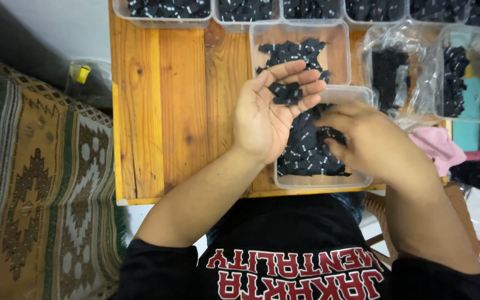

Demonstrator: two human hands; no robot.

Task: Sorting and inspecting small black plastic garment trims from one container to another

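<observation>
Your left hand (268,114) is cupped palm-up, fingers open, cradling a few small black labels (285,92) — gathering seems underway. Your right hand (365,139) digs into the clear tub (362,180) of labels; its grip I cannot tell — picking another likely needs a clean pinch.

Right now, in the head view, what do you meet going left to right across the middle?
Patterned rug → wooden table → left hand cupping small black pieces → right hand over the clear tray of black pieces → pink cloth.
</observation>
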